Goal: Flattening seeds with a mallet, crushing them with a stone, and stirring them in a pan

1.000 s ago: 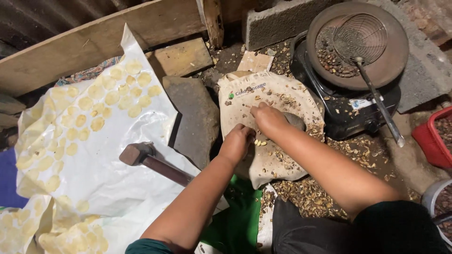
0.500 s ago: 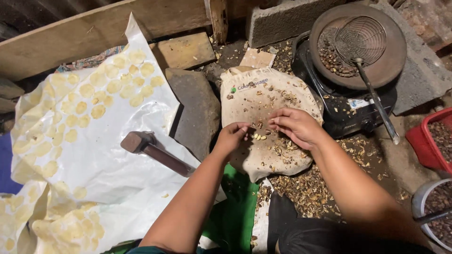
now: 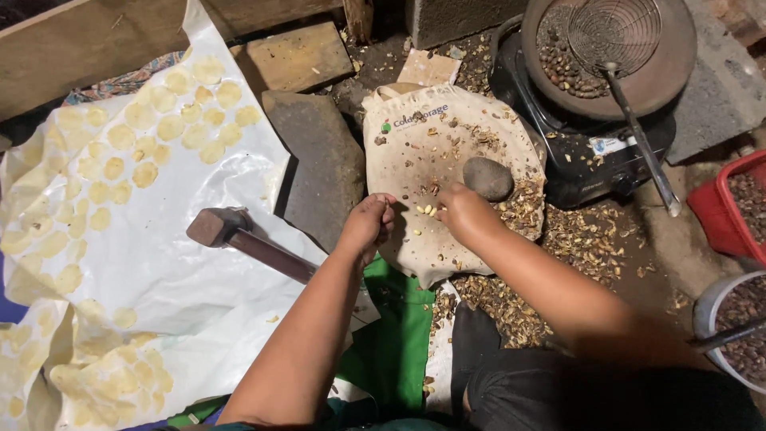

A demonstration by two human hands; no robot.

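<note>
Both hands [image 3: 369, 225] [image 3: 461, 212] pinch pale kernels [image 3: 429, 211] — mallet [image 3: 239, 238] head up-left.

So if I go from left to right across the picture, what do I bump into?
White sheet with yellow discs → hammer → flat stone → left hand → right hand on the cloth bag → round stone → black stove → red basket.

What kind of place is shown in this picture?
Probably a simple home workshop for making nut crackers by hand, on the floor. A pan of roasted nuts sits on a stove, flattened yellow discs dry on white plastic sheet, and shells litter the ground.
</note>
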